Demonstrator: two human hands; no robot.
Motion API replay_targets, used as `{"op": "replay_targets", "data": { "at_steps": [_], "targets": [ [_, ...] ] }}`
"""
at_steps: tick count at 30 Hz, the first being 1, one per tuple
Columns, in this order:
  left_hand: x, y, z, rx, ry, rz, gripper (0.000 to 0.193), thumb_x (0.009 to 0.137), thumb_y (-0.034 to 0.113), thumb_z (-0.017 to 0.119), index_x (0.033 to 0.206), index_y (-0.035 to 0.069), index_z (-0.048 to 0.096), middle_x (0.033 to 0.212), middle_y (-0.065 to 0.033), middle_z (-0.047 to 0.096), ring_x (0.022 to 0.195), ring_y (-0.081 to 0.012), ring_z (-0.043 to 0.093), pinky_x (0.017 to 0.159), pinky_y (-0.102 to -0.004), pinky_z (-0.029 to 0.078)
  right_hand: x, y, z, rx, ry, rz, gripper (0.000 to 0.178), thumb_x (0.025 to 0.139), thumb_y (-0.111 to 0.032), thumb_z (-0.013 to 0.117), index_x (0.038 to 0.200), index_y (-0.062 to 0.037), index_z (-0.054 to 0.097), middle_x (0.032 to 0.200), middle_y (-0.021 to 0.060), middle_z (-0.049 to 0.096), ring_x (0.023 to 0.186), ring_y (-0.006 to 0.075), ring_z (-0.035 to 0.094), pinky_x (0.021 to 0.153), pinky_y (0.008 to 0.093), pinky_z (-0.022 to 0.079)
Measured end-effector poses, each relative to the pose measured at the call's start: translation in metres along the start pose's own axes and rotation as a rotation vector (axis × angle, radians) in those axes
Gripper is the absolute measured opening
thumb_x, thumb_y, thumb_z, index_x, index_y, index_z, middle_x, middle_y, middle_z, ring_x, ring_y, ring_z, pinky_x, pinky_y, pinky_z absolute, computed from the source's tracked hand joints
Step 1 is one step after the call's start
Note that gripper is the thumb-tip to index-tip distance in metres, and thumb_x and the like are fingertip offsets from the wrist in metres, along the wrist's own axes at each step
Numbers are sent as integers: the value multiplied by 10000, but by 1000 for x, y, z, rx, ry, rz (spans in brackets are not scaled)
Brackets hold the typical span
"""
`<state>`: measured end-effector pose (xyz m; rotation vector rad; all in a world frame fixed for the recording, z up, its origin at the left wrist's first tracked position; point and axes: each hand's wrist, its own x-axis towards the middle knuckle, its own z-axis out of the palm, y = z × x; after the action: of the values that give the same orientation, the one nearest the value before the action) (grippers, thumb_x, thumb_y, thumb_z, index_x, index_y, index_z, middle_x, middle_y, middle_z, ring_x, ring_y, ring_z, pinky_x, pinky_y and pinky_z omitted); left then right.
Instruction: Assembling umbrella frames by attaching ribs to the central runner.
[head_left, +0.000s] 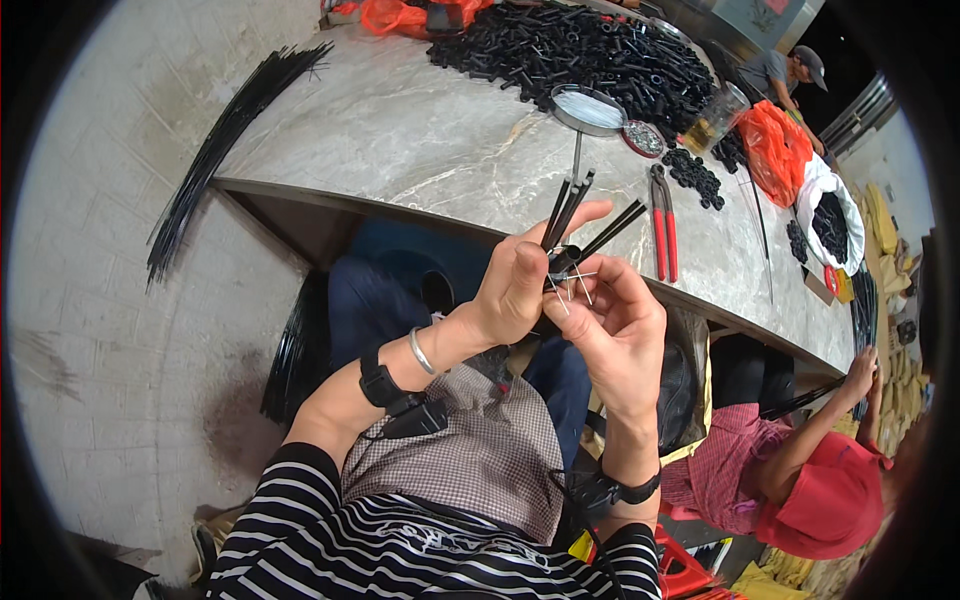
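Note:
Above my lap, just in front of the table's near edge, my left hand (512, 285) is closed around a bundle of thin black rods (567, 212) that fan upward and to the right. Its index finger stretches across behind the rods, and the thumb points up. At the bundle's lower end sits a short black tube (568, 257), with several thin pale wires (583, 288) splaying out below it. My right hand (622, 325) pinches at this lower end, thumb and fingertips among the wires. Exactly what lies between its fingertips is partly hidden.
On the stone-topped table (400, 130) lie red-handled pliers (664, 225), a round metal dish (589, 108), a red dish of small metal parts (643, 138) and a heap of black tube pieces (590, 50). Long black rods (225, 150) overhang its left end. A red-hatted person (820, 495) works at right.

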<state>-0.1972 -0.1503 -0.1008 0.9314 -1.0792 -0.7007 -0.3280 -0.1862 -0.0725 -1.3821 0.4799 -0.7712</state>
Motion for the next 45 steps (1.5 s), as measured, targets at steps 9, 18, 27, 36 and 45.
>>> {"op": "replay_targets", "data": {
  "at_steps": [9,18,27,36,45],
  "targets": [
    [-3,-9,-11,-3,-29,-2,1093,749,849,227,1356,-37,427,773,-3,646,653,-26,558,587,-162,459,2,13,9,40,41,-42,318,790,39,712,1077,40,575,922,18,568,838,86,602,730,205,501],
    [-1,-17,-13,-55,-55,12,1083,785,815,262,1344,-103,398,557,96,402,509,7,343,474,-184,256,3,30,16,290,185,-59,134,815,66,666,933,20,621,929,36,544,718,78,565,609,197,483],
    [-3,-31,-20,-158,-33,-156,1007,797,771,329,1349,-69,389,549,84,384,456,-5,300,422,-184,214,24,24,-33,-805,128,-98,482,734,-187,783,1127,-24,558,1000,132,590,810,245,624,707,328,511],
    [1,-41,-35,-22,-17,-158,892,884,707,204,1089,-86,556,497,52,370,423,-27,338,410,-186,287,105,84,-149,-1709,499,-189,229,861,-165,565,950,44,540,934,237,565,866,401,562,767,468,472],
    [7,-47,-48,-92,59,-161,917,890,715,167,1052,-102,549,490,58,355,411,-19,303,390,-183,235,-20,4,-71,-59,-66,327,352,943,-237,544,1187,17,530,814,56,593,619,112,558,559,229,461]
  ]
}}
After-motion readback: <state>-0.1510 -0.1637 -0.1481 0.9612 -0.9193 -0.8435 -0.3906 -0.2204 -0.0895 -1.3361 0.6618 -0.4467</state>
